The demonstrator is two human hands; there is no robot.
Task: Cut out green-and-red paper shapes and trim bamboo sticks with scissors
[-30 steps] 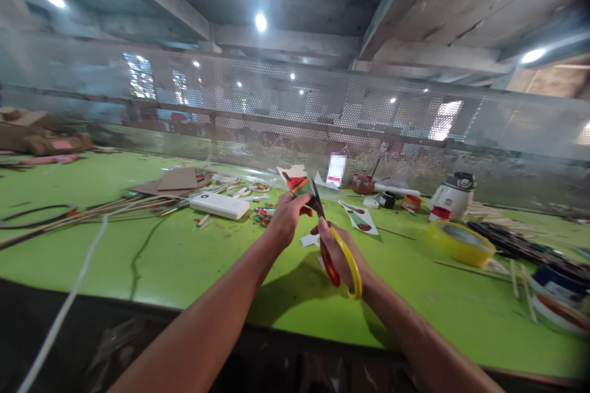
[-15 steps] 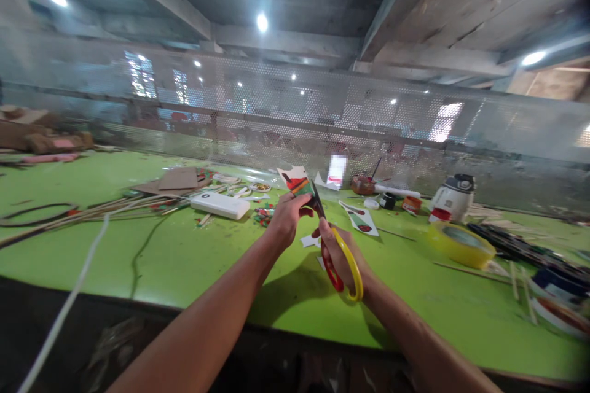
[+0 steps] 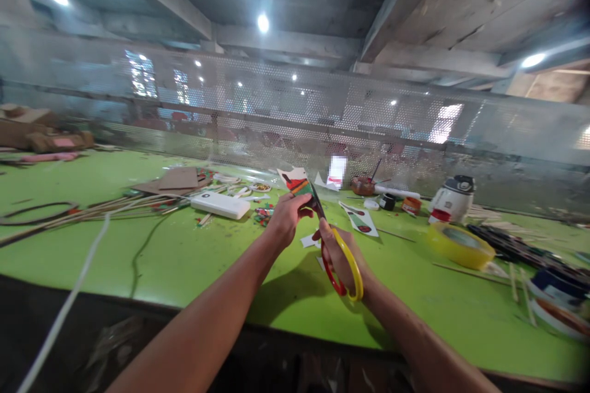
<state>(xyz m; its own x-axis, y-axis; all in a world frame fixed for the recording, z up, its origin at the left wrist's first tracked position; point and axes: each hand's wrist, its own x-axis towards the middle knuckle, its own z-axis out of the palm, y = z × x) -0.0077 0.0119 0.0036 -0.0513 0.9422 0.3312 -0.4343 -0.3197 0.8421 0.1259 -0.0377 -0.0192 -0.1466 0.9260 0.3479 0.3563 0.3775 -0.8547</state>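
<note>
A low concrete ceiling with bright lamps hangs over a long table with a glossy lime-green top (image 3: 198,264), backed by a perforated, see-through metal screen (image 3: 276,104). Both forearms reach in from the lower edge of the view, slanting inward until the hands nearly meet above the middle of the table.

The left hand (image 3: 284,218) is raised off the green top, its thumb and fingers clamped on the lower edge of a small white paper piece printed in red, orange and green (image 3: 295,181), which tilts up and away from the person. The right hand (image 3: 338,252) is just beside it, lower and to the right, closed around the handles of the scissors with one yellow and one red loop (image 3: 354,273). The thumb lies along the top of the handles, and the dark blades point up and away, at the right edge of the printed paper.

Small white paper scraps (image 3: 310,240) lie on the table below the hands. To the right of the scissors lies a white sheet with green and dark red printed shapes (image 3: 362,219). Farther right are a wide roll of clear yellowish tape (image 3: 461,245) and a white bottle with a dark grey lid (image 3: 454,198). Left of the hands are a white rectangular power bank (image 3: 220,205) and flat brown cardboard pieces (image 3: 177,178).
</note>
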